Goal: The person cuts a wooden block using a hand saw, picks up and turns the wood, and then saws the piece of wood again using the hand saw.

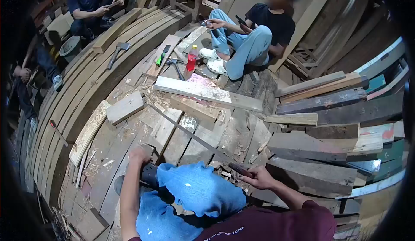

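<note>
In my right hand [258,178] is the dark handle of a long hand saw [190,134]. Its narrow blade slants away to the upper left, across boards on the floor. My left hand [140,154] is low beside my dark shoe [149,175], with its fingers curled. A thin dark bent piece [152,148] shows at those fingers; what it is I cannot make out. Near the blade lie a short wood block [194,108] and a pale board [166,130].
Ahead are a long whitish beam [207,94], a claw hammer [176,68], a green-handled chisel [162,56] and a red-drink bottle [192,58]. A hatchet [116,55] rests on curved planks at left. Stacked timber [320,148] lines the right. A seated person [255,38] faces me; others sit at left.
</note>
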{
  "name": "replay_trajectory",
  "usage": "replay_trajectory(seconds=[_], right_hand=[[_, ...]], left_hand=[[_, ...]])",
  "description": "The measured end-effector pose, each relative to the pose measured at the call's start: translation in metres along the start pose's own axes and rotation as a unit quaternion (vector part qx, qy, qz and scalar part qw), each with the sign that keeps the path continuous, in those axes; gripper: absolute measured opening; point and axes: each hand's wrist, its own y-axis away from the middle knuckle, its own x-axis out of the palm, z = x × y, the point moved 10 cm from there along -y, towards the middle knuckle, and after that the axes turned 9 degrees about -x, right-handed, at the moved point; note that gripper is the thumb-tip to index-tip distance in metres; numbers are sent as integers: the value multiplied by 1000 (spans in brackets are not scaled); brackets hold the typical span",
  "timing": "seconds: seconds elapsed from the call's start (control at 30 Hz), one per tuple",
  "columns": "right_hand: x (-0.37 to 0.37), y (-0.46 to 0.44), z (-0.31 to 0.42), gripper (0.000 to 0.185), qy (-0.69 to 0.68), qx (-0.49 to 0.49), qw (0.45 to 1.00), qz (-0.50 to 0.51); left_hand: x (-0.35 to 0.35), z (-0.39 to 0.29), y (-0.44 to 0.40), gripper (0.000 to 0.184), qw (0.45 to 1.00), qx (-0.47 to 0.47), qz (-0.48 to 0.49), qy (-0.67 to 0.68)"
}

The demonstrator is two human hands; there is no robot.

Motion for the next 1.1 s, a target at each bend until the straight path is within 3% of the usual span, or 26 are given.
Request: replay_trajectory(seconds=[0.07, 0.13, 0.23, 0.33, 0.47, 0.57, 0.7, 0.77, 0.97, 1.07, 1.1], right_hand=[[9, 0, -7, 37, 11, 47, 998, 33], [7, -2, 1, 37, -3, 12, 1000, 13], [0, -4, 7, 39, 8, -8, 1000, 22], [-1, -6, 9, 39, -14, -37, 999, 11], [5, -9, 2, 38, -18, -29, 999, 6], [-1, -10, 11, 37, -22, -27, 999, -7], [4, -11, -2, 39, -40, -25, 999, -11], [1, -14, 2, 39, -29, -23, 999, -10], [-2, -24, 7, 39, -16, -30, 999, -19], [10, -27, 2, 36, -22, -21, 999, -18], [8, -29, 9, 35, -27, -36, 998, -33]], left_hand=[[19, -2, -9, 50, 999, 20, 41, -30], [12, -10, -5, 44, 995, 56, 45, -65], [-8, -13, 7, 44, 998, 37, 46, -16], [-16, -8, 6, 36, 999, 12, -36, 2], [-23, -14, 15, 49, 999, 27, -19, -18], [-38, -5, 17, 52, 991, -39, -126, 14], [-48, -1, 25, 49, 989, -36, -144, 30], [-52, -9, 33, 49, 990, 19, -142, -5], [-42, 4, 28, 42, 992, -22, -53, 108], [-29, 9, 12, 41, 992, -17, -57, 114], [-28, 2, 7, 40, 991, 34, -65, 115]])
